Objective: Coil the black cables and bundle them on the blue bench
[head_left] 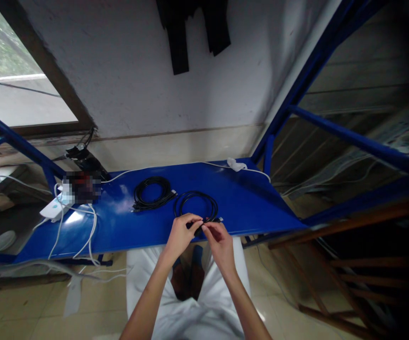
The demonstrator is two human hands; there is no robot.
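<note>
black, round-coiled plastic cable (pixel 215 207), pinched by left hand (pixel 182 232) and right hand (pixel 222 242), should lie evenly looped just beyond them.

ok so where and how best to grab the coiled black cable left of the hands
Probably pinch the near side of that coil, where its strands bunch, coming from the front of the blue table: the coil lies flat with an open middle to reach into.

Holding both forearms (pixel 153 290) forward, angled toward each other (bare, too)! Pinching with left hand (pixel 180 232) and right hand (pixel 221 243) alike, curled inward, almost touching.
</note>
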